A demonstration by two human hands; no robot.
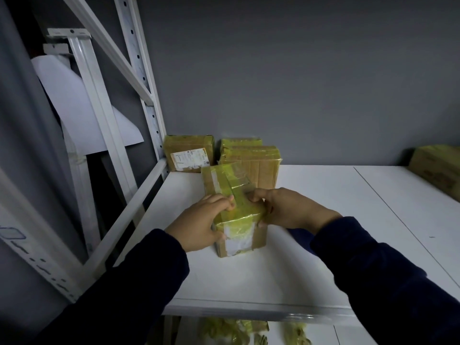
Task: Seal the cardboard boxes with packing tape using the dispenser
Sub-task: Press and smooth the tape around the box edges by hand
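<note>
While it rests on the white shelf [311, 195], the taped box [236, 215] sits gripped between left hand [199, 225] and right hand [291, 210].

The brown cardboard box [239, 220] is wrapped in glossy, crinkled yellowish tape [234, 192] over a matt white paper label [239, 241], resting on a smooth white shelf [323, 220] whose painted metal uprights [146, 95] stand at ten o'clock, and the sleeves [139, 282] at six are dark, soft cloth.

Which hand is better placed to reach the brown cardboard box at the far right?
The right hand: it grips the taped cardboard box on the side nearer that far box; the left hand is farther.
</note>
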